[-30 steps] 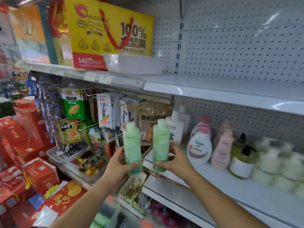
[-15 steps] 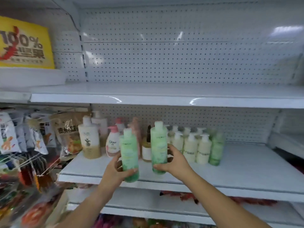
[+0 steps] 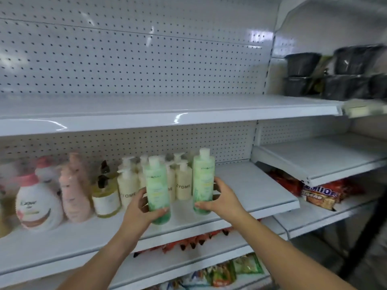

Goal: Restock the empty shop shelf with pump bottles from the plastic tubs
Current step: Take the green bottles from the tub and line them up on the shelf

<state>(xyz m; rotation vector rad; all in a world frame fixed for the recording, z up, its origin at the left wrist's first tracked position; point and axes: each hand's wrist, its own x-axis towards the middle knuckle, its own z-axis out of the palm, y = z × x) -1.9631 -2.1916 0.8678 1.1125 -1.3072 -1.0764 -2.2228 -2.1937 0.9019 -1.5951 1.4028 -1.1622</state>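
Note:
My left hand [image 3: 140, 208] grips a green bottle [image 3: 156, 185] near its base, upright over the white shelf [image 3: 259, 191]. My right hand [image 3: 222, 198] grips a second green bottle [image 3: 203, 176] the same way, a little further right and deeper in. Both bottles stand just in front of a cluster of cream pump bottles [image 3: 183, 183]. I cannot tell whether either green bottle touches the shelf. No plastic tub is in view.
Left on the shelf stand a white Dove bottle [image 3: 35, 204], pink bottles [image 3: 73, 191] and an amber pump bottle [image 3: 104, 195]. The shelf right of the cream bottles is bare. Black tubs [image 3: 301, 65] sit on the upper right shelf. Snack packs [image 3: 320, 195] lie lower right.
My view has swung right along the shelving. Both hands have carried the green bottles rightward and inward over the shelf, and the two bottles are now further apart.

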